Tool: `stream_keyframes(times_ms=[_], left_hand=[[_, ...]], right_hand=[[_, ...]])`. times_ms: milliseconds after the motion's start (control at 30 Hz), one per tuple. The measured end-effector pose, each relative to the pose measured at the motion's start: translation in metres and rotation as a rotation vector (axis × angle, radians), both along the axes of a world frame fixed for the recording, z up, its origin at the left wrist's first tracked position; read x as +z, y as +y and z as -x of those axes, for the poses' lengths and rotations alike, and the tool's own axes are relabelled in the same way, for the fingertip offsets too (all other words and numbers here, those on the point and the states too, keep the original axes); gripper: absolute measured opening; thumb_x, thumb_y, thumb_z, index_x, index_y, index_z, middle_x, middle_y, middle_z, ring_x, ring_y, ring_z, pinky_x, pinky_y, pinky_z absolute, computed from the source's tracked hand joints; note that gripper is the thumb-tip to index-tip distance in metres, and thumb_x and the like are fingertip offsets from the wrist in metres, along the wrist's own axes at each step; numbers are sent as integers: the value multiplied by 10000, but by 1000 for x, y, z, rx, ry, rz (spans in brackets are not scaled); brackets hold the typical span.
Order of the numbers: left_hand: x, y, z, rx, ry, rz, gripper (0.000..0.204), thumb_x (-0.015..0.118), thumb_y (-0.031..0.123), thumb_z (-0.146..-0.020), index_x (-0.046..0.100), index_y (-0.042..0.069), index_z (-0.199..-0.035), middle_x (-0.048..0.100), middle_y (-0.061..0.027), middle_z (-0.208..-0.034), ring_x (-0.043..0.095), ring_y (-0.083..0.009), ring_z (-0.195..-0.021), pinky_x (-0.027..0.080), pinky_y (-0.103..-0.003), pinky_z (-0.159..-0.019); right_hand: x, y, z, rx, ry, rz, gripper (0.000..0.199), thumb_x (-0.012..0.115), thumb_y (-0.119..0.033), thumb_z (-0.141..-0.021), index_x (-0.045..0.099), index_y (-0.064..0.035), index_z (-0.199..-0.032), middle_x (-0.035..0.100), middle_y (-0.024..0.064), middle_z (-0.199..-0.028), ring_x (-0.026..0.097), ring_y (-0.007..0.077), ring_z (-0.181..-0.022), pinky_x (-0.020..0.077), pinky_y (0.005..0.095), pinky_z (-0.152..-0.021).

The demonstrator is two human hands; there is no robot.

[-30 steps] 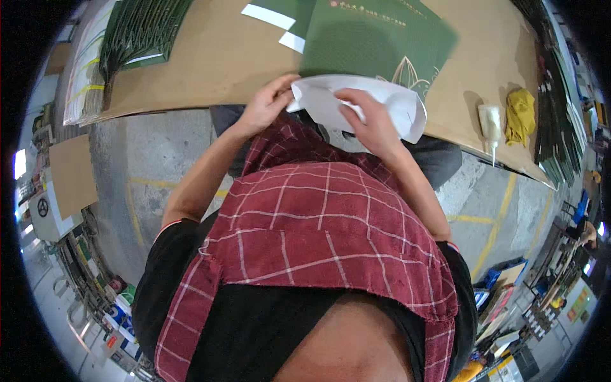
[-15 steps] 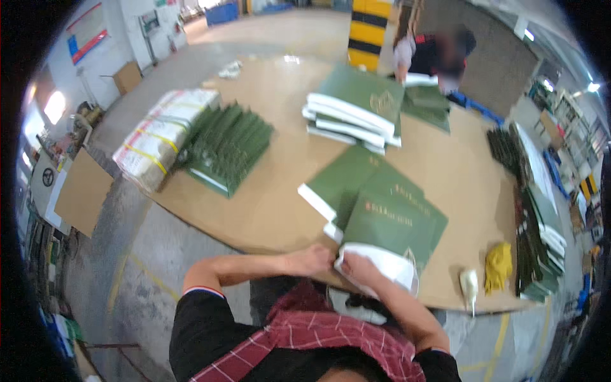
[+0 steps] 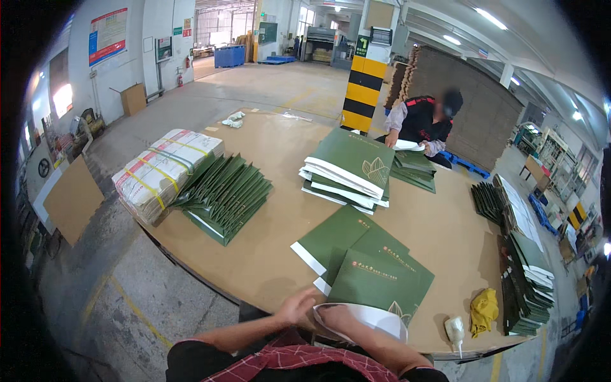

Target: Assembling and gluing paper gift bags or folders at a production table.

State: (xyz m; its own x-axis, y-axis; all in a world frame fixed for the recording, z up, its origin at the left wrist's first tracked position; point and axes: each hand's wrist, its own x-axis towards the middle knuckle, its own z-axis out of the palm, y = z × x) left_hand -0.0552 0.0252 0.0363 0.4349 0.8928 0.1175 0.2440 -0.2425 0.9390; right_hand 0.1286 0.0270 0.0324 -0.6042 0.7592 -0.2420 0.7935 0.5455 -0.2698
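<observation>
Hands meet at the near edge of the brown table [image 3: 267, 254]. Left hand [image 3: 296, 309] lies with fingers curled loosely against the rim of a white folded sheet [image 3: 369, 318], touching it; whether it grips cannot be told. Right hand [image 3: 337, 316] rests on the same sheet, fingers bent over its left end, appearing to pinch the paper, though the fingertips are partly hidden.

White folded sheet sits at the table's near edge, overlapping the lower corner of the nearest green bag [image 3: 382, 286]. Two more flat green bags [image 3: 337, 239] lie fanned just beyond it toward the table's middle.

Glue bottle [image 3: 455, 331] stands at the table's near right edge, with a yellow cloth [image 3: 484, 309] just beside it. Stack of green bags [image 3: 350, 169] occupies the table's centre. Fanned row of green bags [image 3: 226, 194] lies on the table's left side, touching a strapped white bundle [image 3: 165, 172]. Dark stacks [image 3: 525, 267] line the table's right edge. Another person [image 3: 423, 121] works at the table's far side
</observation>
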Motion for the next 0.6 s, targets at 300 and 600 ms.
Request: stream_keyframes(times_ms=[300, 600], left_hand=[[-28, -9, -50, 15, -274, 139, 571, 416, 247, -914, 167, -23, -1351, 252, -186, -1376, 235, -230, -1283, 173, -312, -1050], [-22, -16, -56, -24, -41, 7, 562, 406, 257, -905, 187, -16, -1345, 258, -231, -1366, 254, -321, -1279, 202, -325, -1047]], right_hand=[[9, -42, -2, -281, 433, -138, 336, 491, -235, -818, 458, -43, -1091, 520, 164, -1030, 565, 361, -824, 478, 443, -691], [-7, -52, 3, -201, 268, -277, 298, 514, -203, -773, 535, -27, -1012, 520, 126, -1005, 512, 284, -918, 412, 406, -744]])
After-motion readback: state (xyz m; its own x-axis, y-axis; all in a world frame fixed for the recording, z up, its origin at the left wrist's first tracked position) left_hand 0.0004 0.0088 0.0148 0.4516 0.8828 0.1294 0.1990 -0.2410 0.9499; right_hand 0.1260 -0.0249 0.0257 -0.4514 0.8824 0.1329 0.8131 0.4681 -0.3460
